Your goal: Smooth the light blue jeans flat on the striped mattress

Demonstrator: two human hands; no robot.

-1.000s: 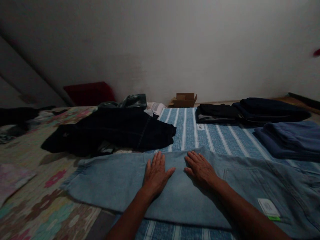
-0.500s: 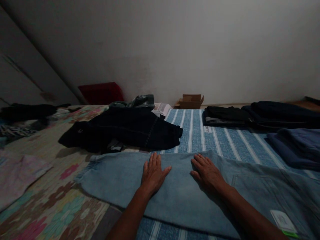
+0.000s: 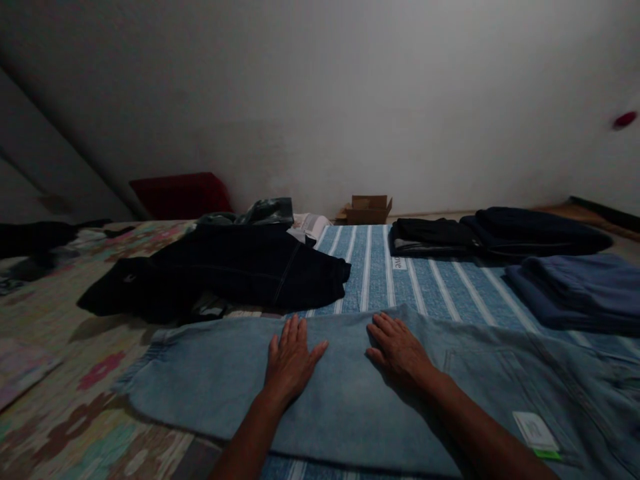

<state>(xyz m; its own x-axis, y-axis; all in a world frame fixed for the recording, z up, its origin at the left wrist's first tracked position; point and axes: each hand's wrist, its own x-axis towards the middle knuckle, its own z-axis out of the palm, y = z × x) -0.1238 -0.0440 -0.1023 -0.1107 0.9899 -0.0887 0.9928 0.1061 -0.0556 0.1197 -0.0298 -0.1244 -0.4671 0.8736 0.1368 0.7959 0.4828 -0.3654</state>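
Observation:
A pair of light blue jeans (image 3: 215,373) lies flat across the striped blue sheet (image 3: 425,283), legs to the left and waist to the right. My left hand (image 3: 290,360) rests palm down on the denim with its fingers spread. Just to its right, my right hand (image 3: 397,348) also lies flat and open on the jeans. A white label with a green edge (image 3: 536,432) is fixed near the waist. Neither hand holds anything.
A crumpled dark garment (image 3: 235,270) lies behind the jeans on the left. Folded dark clothes (image 3: 500,230) and folded blue clothes (image 3: 575,287) are stacked at the right. A cardboard box (image 3: 367,208) and a red cushion (image 3: 180,193) stand by the wall. A floral cover (image 3: 65,373) spreads left.
My left hand has slid a little to the left along the denim, widening the gap between the hands. The right hand has stayed roughly in place. The camera view shifted slightly.

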